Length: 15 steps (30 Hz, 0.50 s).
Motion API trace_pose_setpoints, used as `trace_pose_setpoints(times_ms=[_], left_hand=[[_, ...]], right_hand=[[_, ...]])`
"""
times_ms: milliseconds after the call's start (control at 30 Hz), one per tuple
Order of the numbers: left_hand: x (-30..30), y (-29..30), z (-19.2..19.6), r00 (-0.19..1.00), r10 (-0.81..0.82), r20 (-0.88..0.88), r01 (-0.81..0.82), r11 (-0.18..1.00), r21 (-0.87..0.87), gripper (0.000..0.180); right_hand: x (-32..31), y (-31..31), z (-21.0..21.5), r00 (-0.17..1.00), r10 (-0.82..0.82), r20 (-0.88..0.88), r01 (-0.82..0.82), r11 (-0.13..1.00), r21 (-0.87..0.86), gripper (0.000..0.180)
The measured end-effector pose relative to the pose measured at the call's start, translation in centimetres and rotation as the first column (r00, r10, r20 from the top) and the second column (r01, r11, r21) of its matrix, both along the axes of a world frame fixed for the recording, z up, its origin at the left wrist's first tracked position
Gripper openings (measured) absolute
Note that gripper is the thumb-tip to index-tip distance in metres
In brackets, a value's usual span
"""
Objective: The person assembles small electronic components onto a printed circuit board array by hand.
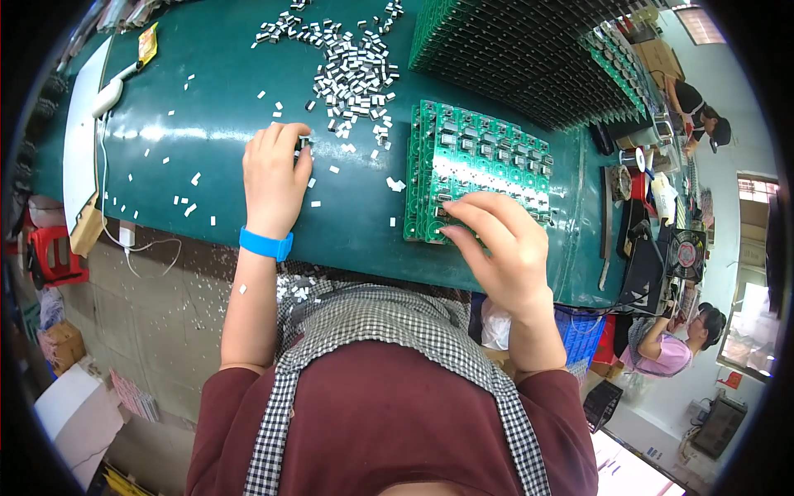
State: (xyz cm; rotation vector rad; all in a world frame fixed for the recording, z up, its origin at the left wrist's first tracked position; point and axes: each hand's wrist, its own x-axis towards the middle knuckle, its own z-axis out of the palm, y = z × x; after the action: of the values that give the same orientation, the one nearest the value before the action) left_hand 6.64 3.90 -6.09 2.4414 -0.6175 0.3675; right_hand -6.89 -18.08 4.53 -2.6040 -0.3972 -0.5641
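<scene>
My left hand [276,169], a blue band at its wrist, is over the green table, thumb and fingers closed on a small metal-and-black component [303,143]. My right hand [506,246] reaches to the near left corner of a stack of green circuit boards [484,178]. Its thumb and forefinger close around a small dark component [442,212] at the top board's edge; whether that part is seated or still held cannot be made out. Silvery rectangular components stand in rows along the board. A loose pile of similar components [356,74] is spread beyond my left hand.
A tall block of stacked boards [513,58] stands at the far right. Small white paper bits [194,178] are scattered over the table [223,83]. A white panel with a cable [87,124] is at the left edge. Two other people are at the right, away from my hands.
</scene>
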Motion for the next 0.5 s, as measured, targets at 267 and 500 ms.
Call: trace_pose_setpoints(times_ms=[267, 500], left_hand=[[-4.8, -0.8, 6.2, 0.607, -0.694, -0.387, -0.064, 0.443, -0.894, 0.039], [-7.3, -1.6, 8.1, 0.445, -0.811, -0.38, -0.019, 0.416, -0.909, 0.043]], right_hand=[[-1.7, 1.7, 0.7, 1.0, -0.002, -0.024, 0.009, 0.964, 0.267, 0.04], [-0.9, 2.7, 0.4, 0.987, 0.129, -0.095, -0.082, 0.917, 0.391, 0.036]])
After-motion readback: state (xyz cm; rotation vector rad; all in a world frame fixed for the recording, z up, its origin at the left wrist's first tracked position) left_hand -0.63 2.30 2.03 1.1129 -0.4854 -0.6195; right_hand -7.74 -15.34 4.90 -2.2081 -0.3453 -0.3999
